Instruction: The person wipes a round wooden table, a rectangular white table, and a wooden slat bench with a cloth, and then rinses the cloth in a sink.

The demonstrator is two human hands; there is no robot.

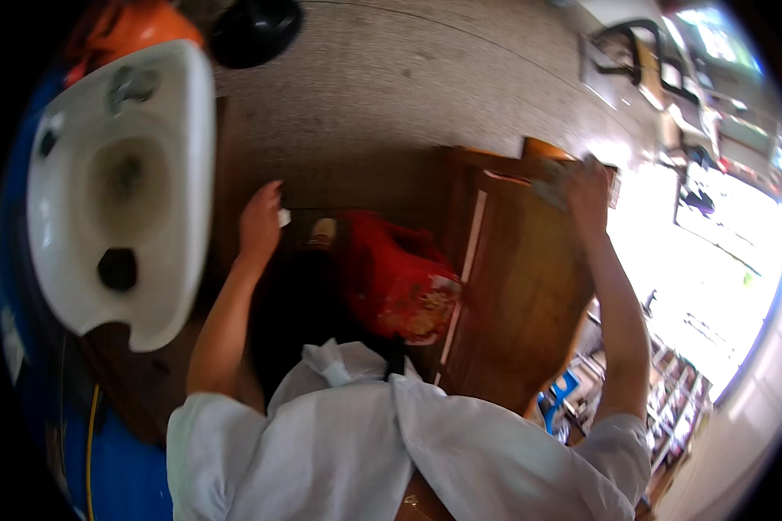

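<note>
On the right, my right hand (586, 195) grips a greyish cloth (550, 185) at the upper end of a brown wooden cabinet (528, 273). My left hand (260, 221) hangs between a white ceramic basin (199, 156) and the red plastic container, with a small white piece (284, 217) at its fingers; the piece looks held, though blur hides the grip. Below and between my hands, the red plastic container (391, 280), its surface stained, stands close beside the cabinet.
An orange object (163, 26) and a black rounded object (256, 32) are beyond the basin. Dark chair arms (632, 52) show at the upper right. A blue plastic object (560, 394) and shelving with many items (678, 404) lie beyond the cabinet. Bright light comes from the right.
</note>
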